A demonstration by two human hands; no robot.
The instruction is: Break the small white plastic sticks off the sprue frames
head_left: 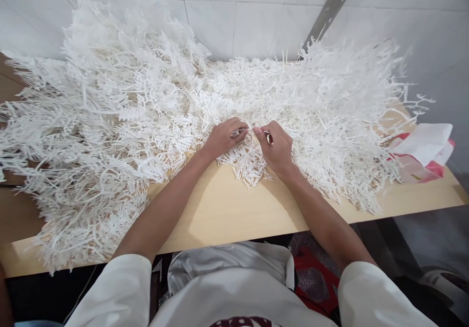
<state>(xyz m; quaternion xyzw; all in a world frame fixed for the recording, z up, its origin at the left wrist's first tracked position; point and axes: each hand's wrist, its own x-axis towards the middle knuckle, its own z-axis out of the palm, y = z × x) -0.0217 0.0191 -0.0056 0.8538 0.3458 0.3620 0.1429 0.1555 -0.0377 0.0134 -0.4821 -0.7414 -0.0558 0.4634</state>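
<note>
A broad heap of white, branching plastic-like sprigs [146,87] lies in front of me, with thin, twig-like tips. Near the middle of its front edge, my left hand [227,135] is closed in a pinch over the sprigs. My right hand [276,146] faces it a short gap away, thumb and fingers also pressed together. Small shiny bits show at the fingers of both hands, too small to name. Whatever the fingertips hold blends into the white heap. A small clump of sprigs [251,165] lies on the table just below the hands.
The light wooden table [227,205] carries the heap, which spills over its left side. At the right end lies a white and pink plastic bag [421,156]. A tiled wall [234,19] and a grey metal post [331,11] stand behind.
</note>
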